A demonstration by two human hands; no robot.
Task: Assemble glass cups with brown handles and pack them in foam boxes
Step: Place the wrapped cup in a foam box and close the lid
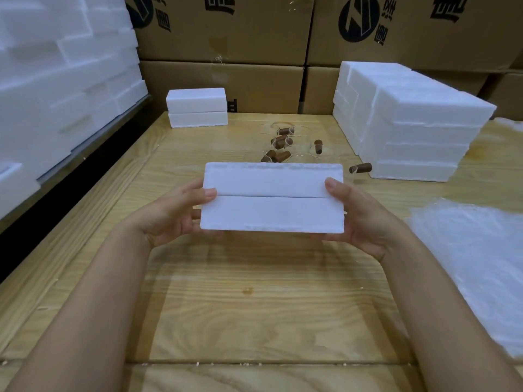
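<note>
– Left hand (175, 213) and right hand (359, 219): what have they got?
– I see both at centre frame, each gripping one end of a closed foam box (271, 199). Thumbs lie on the near face and fingers curl under and behind. The box is held up off the wooden table (254, 292), with its seam running level from side to side.
– Anything beside you?
– At the right edge a white foam sheet (481, 264) lies on the table.
– And the cups?
– Just beyond the box, upper centre, the glass cups with brown handles (283, 145) lie in a loose cluster on the table. I can barely make out the glass itself. One more brown handle (360, 167) lies apart to the right, near the base of a tall stack of foam boxes (410, 123).
– Further back?
– Left of centre, a pair of foam boxes (197, 107) sits one on the other at the table's far end. More foam blocks (56, 80) fill the upper left. Cardboard cartons (226, 29) with black printing run across the top.
</note>
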